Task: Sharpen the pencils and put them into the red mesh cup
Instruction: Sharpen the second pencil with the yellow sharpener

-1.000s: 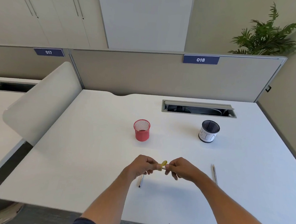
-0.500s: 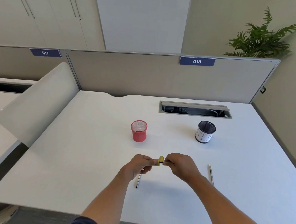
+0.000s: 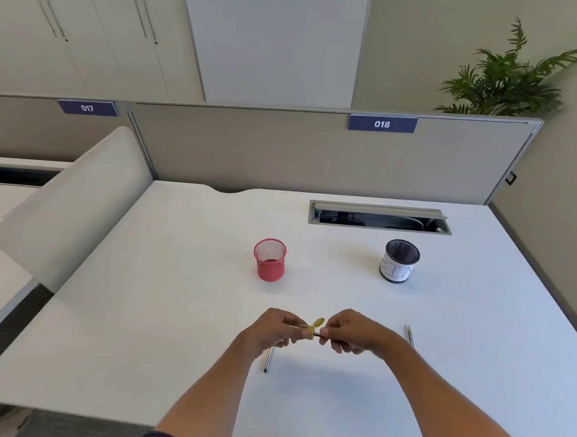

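At a white desk [image 3: 171, 312], a person's left hand [image 3: 274, 330] curls its fingers around a small yellow sharpener [image 3: 315, 326], pinching it between thumb and fingertips just above the desktop. A pencil on the desk [image 3: 268, 359] lies partly hidden under that hand. Touching the sharpener from the other side, the right hand [image 3: 354, 332] is closed around a dark pencil [image 3: 327, 337], whose tip points into the sharpener. Compared with half a second ago, the sharpener's yellow flap stands a little higher and the hands are pressed slightly closer together; the cups and loose pencils have not moved. Both forearms reach in from the near edge and meet at the middle, wrists raised off the surface. The red mesh cup [image 3: 270, 259] stands upright beyond the hands, well apart from them. A black mesh cup [image 3: 399, 265] with a white label stands further right, and another pencil [image 3: 410, 335] lies near the right wrist.
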A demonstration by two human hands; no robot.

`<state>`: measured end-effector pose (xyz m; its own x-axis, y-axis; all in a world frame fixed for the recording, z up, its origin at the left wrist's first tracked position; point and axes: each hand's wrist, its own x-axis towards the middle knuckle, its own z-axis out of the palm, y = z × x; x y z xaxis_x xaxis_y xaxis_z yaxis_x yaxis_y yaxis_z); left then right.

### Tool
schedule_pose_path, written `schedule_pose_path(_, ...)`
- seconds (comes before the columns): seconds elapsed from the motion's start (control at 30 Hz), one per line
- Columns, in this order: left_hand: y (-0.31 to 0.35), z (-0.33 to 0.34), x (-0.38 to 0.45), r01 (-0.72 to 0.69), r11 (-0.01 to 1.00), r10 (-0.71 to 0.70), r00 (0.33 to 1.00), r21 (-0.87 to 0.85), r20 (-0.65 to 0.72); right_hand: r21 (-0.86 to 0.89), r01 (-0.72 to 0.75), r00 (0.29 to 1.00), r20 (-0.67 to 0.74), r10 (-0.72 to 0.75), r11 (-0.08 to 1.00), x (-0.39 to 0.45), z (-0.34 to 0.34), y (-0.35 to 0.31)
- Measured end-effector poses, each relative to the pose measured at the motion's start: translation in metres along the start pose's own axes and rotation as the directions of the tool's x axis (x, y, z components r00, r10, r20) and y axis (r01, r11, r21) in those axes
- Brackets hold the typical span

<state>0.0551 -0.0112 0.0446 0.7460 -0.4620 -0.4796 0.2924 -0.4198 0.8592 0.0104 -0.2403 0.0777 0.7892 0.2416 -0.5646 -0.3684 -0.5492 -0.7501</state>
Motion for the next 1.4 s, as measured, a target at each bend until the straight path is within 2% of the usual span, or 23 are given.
schedule_pose_path(0.1, 0.001, -0.002, 0.002, 0.023, 1.000, -0.023, 1.000, -0.020, -0.016, -0.076, 0.053, 0.998, -0.035, -0.055, 0.996, -0.001, 0.001, -0.002)
schedule_pose_path(0.23, 0.001, -0.002, 0.002, 0.062, 0.993, -0.068, 0.996, -0.099, -0.055, -0.314, 0.115, 0.968, -0.176, -0.177, 0.942, 0.002, 0.008, -0.001)
schedule_pose_path(0.33, 0.004, -0.002, 0.002, 0.084, 0.988, -0.092, 0.994, -0.126, -0.057, -0.581, 0.083, 0.887, -0.327, -0.326, 0.809, 0.005, 0.013, 0.002)
schedule_pose_path(0.4, 0.005, -0.002, 0.002, 0.097, 0.987, -0.105, 0.993, -0.131, -0.054, -0.641, 0.107, 0.838, -0.353, -0.416, 0.760, 0.008, 0.016, 0.007)
schedule_pose_path(0.6, 0.008, -0.004, -0.001, 0.087, 0.988, -0.090, 0.996, -0.125, -0.022, -0.646, 0.186, 0.788, -0.351, -0.505, 0.740, 0.010, 0.023, 0.018)
schedule_pose_path(0.73, 0.007, -0.004, 0.001, 0.064, 0.992, -0.065, 0.998, -0.105, -0.007, -0.588, 0.158, 0.820, -0.370, -0.437, 0.793, 0.009, 0.026, 0.019)
schedule_pose_path(0.9, 0.003, -0.005, 0.005, 0.013, 0.999, -0.012, 1.000, -0.049, 0.014, -0.250, 0.104, 0.917, -0.350, -0.189, 0.963, 0.007, 0.025, 0.015)
schedule_pose_path(1.03, 0.004, -0.008, 0.005, 0.002, 1.000, -0.003, 1.000, 0.019, 0.031, -0.002, 0.077, 0.979, -0.191, -0.076, 0.997, 0.004, 0.021, 0.012)
schedule_pose_path(1.1, 0.003, -0.008, 0.005, 0.002, 1.000, -0.003, 0.999, 0.013, 0.037, 0.056, 0.062, 0.990, -0.127, -0.054, 0.997, 0.003, 0.019, 0.012)
schedule_pose_path(1.27, 0.005, -0.005, 0.006, 0.021, 1.000, -0.021, 1.000, 0.000, 0.012, -0.093, 0.092, 0.983, -0.153, -0.106, 0.991, 0.003, 0.019, 0.010)
schedule_pose_path(1.33, 0.004, -0.005, 0.006, 0.039, 0.998, -0.039, 0.999, -0.038, 0.005, -0.226, 0.127, 0.967, -0.190, -0.172, 0.966, 0.003, 0.019, 0.010)
schedule_pose_path(1.4, 0.003, -0.005, 0.005, 0.060, 0.996, -0.061, 0.998, -0.067, -0.013, -0.415, 0.158, 0.927, -0.251, -0.280, 0.896, 0.003, 0.021, 0.012)
